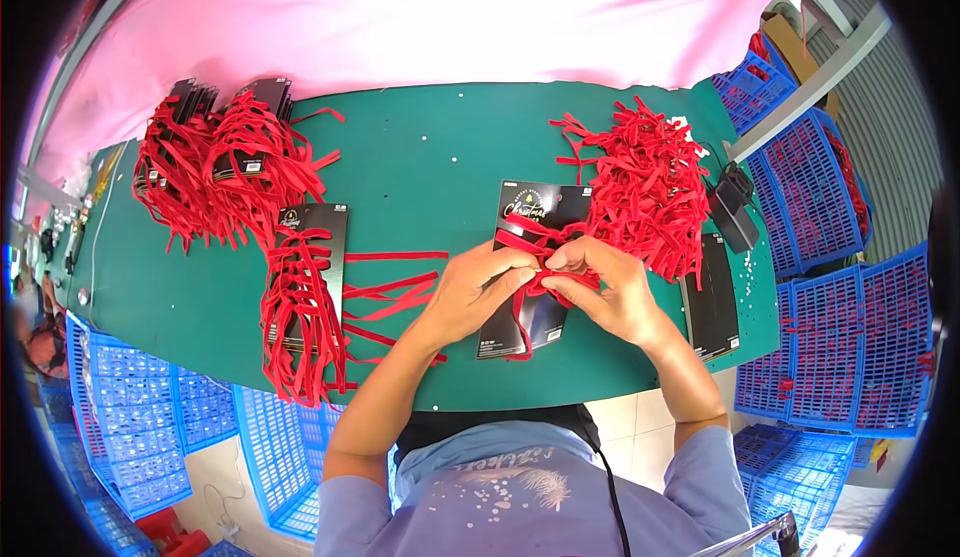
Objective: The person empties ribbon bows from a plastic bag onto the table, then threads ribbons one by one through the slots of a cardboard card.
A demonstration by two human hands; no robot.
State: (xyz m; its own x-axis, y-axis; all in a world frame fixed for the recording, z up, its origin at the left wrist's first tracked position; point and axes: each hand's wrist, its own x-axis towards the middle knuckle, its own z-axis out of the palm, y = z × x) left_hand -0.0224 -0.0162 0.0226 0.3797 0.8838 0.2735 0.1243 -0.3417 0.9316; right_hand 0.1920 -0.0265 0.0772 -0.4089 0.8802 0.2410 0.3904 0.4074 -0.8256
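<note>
My left hand (472, 295) and my right hand (612, 285) meet over a black printed card (545, 337) with "Christmas" lettering. Thumbs and forefingers of both hands are closed on a red ribbon (521, 329), which lies looped across the card. The exact pinch points are partly hidden by the fingers. A heap of red ribbon bows (650, 192) lies just beyond my right hand. On the left, a black card with several red ribbons (300, 307) rests on the green table (430, 177), its loose ends stretching toward my left forearm.
Bundles of ribboned cards (235, 162) lie at the table's far left. Plain black cards (711, 297) sit near the right edge, below a dark device (735, 209). Blue crates (815, 342) stand to the right, more blue crates (130, 412) to the left. Pink cloth (400, 27) hangs behind.
</note>
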